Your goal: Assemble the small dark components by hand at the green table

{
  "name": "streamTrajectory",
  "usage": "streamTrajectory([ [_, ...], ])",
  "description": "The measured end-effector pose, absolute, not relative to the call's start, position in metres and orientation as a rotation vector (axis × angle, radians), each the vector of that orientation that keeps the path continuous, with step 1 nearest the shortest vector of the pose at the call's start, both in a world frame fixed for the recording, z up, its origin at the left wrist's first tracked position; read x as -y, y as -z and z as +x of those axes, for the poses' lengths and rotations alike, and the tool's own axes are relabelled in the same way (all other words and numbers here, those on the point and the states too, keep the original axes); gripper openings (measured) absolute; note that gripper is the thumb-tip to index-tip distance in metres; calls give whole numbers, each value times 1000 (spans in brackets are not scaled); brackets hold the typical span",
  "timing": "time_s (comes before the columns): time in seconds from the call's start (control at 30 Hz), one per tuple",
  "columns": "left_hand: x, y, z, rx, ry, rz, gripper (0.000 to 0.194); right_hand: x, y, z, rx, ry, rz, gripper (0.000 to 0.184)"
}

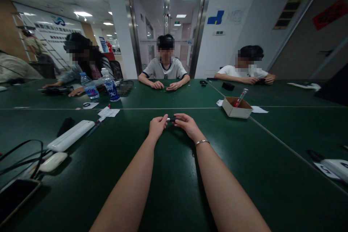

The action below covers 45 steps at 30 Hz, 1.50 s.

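Observation:
Both hands meet over the middle of the green table (174, 174), around a small slim object with a silver end and a black end (172, 119). Its exact kind is too small to make out. My left hand (158, 127) pinches the silver end between thumb and fingers. On the black end are the fingertips of my right hand (188, 125), the hand curved around it. A metal bracelet (202, 142) circles my right wrist. The object lies roughly level, partly hidden by the fingers.
An open box (237, 111) with a clear tube in it stands ahead to the right. At left lie a white power strip (72, 136), a white rounded case (53, 161), cables and a phone (19, 197). Two bottles (110, 86) stand farther back. Several people sit around the table.

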<state>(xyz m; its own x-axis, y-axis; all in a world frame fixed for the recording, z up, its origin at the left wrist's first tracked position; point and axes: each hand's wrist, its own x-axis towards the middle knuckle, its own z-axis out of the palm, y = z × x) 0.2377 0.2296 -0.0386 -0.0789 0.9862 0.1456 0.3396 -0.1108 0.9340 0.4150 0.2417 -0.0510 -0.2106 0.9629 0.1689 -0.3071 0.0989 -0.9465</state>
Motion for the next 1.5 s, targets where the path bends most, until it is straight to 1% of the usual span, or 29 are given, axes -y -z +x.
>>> streamTrajectory([
  [0.4, -237, 51, 238, -1352, -1276, 1506, 49, -244, 52, 414, 1147, -1406, -787, 38],
  [0.7, -236, 48, 241, -1219, -1306, 1403, 32, -246, 54, 414, 1126, -1408, -807, 34],
  [0.87, -234, 44, 239, -1097, -1294, 1419, 33, -247, 54, 414, 1095, -1411, -815, 33],
  [0.97, -236, 43, 238, -1053, -1279, 1382, 36, -247, 54, 415, 1079, -1414, -811, 33],
  [1.07, -238, 45, 237, -1075, -1270, 1301, 42, -246, 53, 415, 1091, -1416, -814, 33],
  [1.23, -239, 47, 238, -1096, -1309, 1379, 40, -245, 53, 414, 1119, -1422, -798, 34],
  [1.33, -238, 46, 239, -1077, -1314, 1374, 43, -245, 53, 414, 1110, -1421, -804, 33],
  [1.5, -237, 46, 241, -1174, -1210, 1463, 31, -246, 54, 413, 1109, -1412, -807, 31],
])
